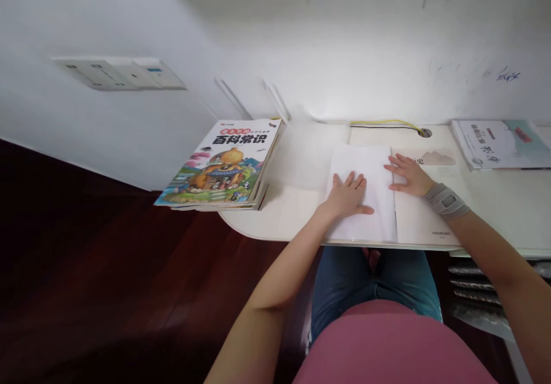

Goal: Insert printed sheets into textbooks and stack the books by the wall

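Note:
An open book [424, 212] lies in front of me at the desk's front edge, with a blank white page [370, 223] on its left and a printed page with a grey mountain shape on its right. My left hand [348, 196] rests on the blank page, fingers spread. Near the top of the book's fold, my right hand [408, 175] presses down with its fingers apart, a grey band on the wrist. Neither hand grips anything. A pale, see-through sheet [303, 157] sticks out to the left of the blank page; its edges are faint.
A stack of books [230, 169] with a colourful top cover overhangs the left edge of the white desk [267, 223]. Another book [503, 143] sits at the back right. A yellow cable [387, 121] runs to a desk hole. Wall sockets [120, 74] are at upper left.

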A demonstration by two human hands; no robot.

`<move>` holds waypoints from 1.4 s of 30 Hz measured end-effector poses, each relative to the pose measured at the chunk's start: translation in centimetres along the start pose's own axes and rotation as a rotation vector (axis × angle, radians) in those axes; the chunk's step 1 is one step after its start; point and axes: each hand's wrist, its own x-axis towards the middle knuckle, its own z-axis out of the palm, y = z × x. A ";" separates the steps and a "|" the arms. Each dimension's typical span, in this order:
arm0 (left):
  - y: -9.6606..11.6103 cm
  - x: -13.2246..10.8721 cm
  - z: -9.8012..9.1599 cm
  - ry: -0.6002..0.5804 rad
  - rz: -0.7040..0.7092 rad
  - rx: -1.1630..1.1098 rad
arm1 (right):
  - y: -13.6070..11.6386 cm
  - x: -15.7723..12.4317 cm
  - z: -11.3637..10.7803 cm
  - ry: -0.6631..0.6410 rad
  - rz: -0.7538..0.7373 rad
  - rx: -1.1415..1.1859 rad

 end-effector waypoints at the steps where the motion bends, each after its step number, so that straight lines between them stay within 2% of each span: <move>1: 0.0 -0.1 0.0 0.009 -0.004 0.006 | 0.0 0.0 0.0 -0.001 -0.003 0.002; 6: 1.5 -1.7 0.6 0.102 0.013 0.058 | 0.2 0.1 0.0 0.000 -0.033 0.011; 11: 3.2 -2.9 2.6 0.133 0.071 0.042 | -0.3 -0.1 0.1 0.005 -0.059 0.000; 15: 3.0 -3.3 3.6 0.136 0.065 0.040 | -1.4 -0.2 0.1 0.009 -0.103 0.026; 23: 2.2 -4.0 3.3 0.132 0.022 0.035 | -2.1 -0.2 0.2 -0.051 -0.100 -0.014; 31: 2.6 -5.1 4.1 0.141 0.047 0.047 | -2.3 -0.2 0.0 -0.092 -0.190 -0.045; 37: 1.5 -5.2 3.7 0.171 -0.096 0.037 | -2.3 -0.1 0.4 -0.097 -0.136 -0.091; 42: -0.6 -6.2 3.5 0.275 -0.427 -0.030 | -2.5 0.1 0.4 -0.129 -0.096 -0.119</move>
